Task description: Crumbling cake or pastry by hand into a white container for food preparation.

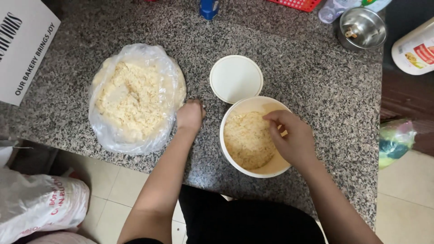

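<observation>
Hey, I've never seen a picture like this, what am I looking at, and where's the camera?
This is a single view from a camera worn on a person's head, looking down at their own two bare hands over a speckled stone counter. The right hand reaches into a round cream tub of pale yellow crumbly food, fingers pinched. The left hand rests closed on the counter beside a clear plastic bag of the same food. The tub's white lid lies flat behind it. A steel cup stands far right.

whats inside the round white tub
The white tub holds pale yellow crumbly bits spread over its bottom. The right hand reaches in over them, covering the right part; the tub's bottom underneath is hidden.
</observation>
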